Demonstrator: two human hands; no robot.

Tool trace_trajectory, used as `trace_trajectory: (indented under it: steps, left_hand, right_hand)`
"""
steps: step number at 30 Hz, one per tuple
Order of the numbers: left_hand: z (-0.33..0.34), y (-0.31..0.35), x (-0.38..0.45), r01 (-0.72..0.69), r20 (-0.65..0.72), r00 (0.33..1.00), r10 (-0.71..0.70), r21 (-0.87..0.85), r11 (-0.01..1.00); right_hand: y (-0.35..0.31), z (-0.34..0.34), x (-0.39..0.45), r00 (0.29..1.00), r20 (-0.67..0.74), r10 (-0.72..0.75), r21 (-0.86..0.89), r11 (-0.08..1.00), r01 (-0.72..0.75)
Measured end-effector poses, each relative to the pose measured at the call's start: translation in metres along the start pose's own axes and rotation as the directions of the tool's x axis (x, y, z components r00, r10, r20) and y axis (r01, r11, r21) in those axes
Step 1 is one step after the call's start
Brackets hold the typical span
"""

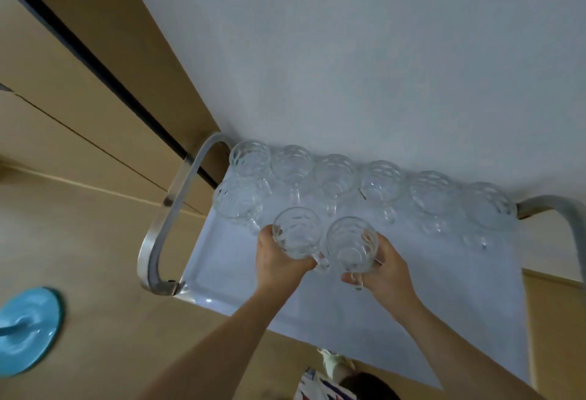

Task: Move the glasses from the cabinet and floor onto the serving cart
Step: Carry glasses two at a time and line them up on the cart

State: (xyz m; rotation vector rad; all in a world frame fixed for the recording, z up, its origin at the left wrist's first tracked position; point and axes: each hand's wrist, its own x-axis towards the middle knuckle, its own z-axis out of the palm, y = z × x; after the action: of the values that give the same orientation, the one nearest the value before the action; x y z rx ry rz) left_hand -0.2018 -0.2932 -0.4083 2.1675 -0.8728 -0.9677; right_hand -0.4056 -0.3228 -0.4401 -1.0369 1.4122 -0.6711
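Over the serving cart's white tray (412,304), my left hand (279,260) grips a clear handled glass mug (298,231). My right hand (385,268) grips a second clear glass mug (350,244) right beside it. Both mugs are upright and nearly touching, just in front of the mugs standing on the cart. Several clear glass mugs (336,174) stand in a row along the tray's far edge by the wall. One more mug (237,200) stands in front of that row at the left end.
The cart has a metal handle loop at the left (165,231) and another at the right (567,219). A white wall rises behind it and wooden cabinet fronts (63,82) lie to the left. A blue round object (28,330) sits on the floor at lower left.
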Motion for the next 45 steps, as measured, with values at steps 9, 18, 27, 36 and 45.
trace_trajectory:
  steps: [9,18,27,36,45]
  left_hand:
    - [0.005,0.006,0.014,-0.182,0.099,0.982,0.161,0.258,0.949]
    - [-0.007,0.0,0.036,-0.42,0.069,0.817,0.573,0.752,0.508]
    - [-0.007,-0.004,0.04,-0.386,0.059,0.833,0.55,0.775,0.501]
    - [-0.016,0.001,0.035,-0.371,0.19,0.9,0.391,0.805,0.463]
    - [-0.071,0.038,0.005,-0.595,0.291,0.786,0.545,0.596,0.539]
  right_hand:
    - [0.012,0.0,0.016,0.993,-0.033,-0.109,-0.117,0.988,0.105]
    - [0.005,0.006,0.034,0.992,-0.056,-0.113,-0.168,0.98,0.102]
    - [-0.001,0.01,0.052,0.977,-0.018,-0.211,-0.256,0.946,0.2]
    - [0.001,-0.001,0.043,0.995,0.003,-0.103,-0.487,0.869,0.091]
    - [-0.042,0.005,-0.05,0.972,-0.173,-0.157,-0.621,0.784,0.016]
